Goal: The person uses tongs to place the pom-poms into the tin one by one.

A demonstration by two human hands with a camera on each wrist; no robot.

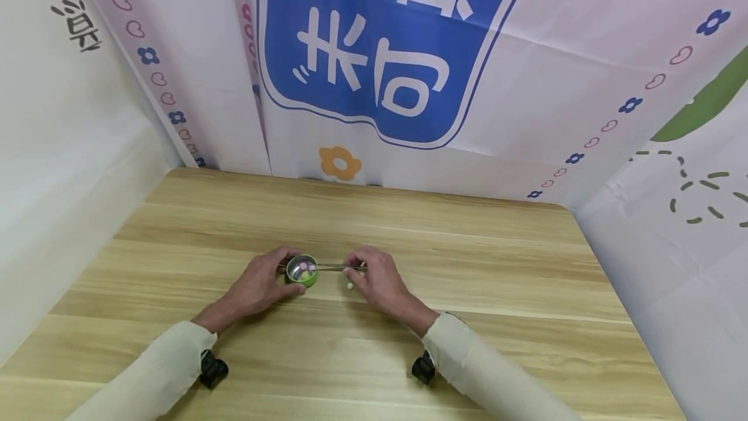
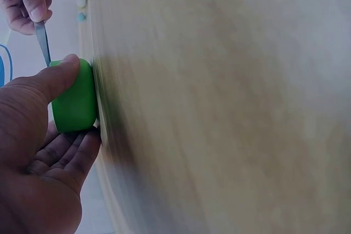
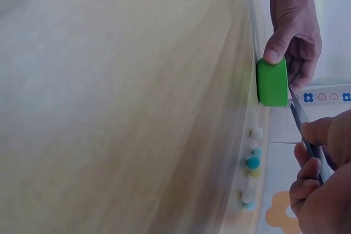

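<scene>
A small green bowl [image 1: 302,280] with a metallic inside stands on the wooden table, holding a few pink and yellow balls [image 1: 305,275]. My left hand [image 1: 260,286] grips it, thumb on the near side and fingers around the far side. My right hand [image 1: 376,278] pinches metal tweezers [image 1: 331,267], pointed left with their tips at the bowl's rim. By the tips lies a pink ball [image 1: 311,267]; whether they clasp it I cannot tell. In the left wrist view, the green bowl [image 2: 75,100] hides its own contents.
Several small balls lie on the table beside and under my right hand, among them a teal ball [image 3: 253,162] and a white ball [image 3: 256,133]. Printed cloth walls [image 1: 502,96] enclose the wooden table [image 1: 467,343] at the back and sides.
</scene>
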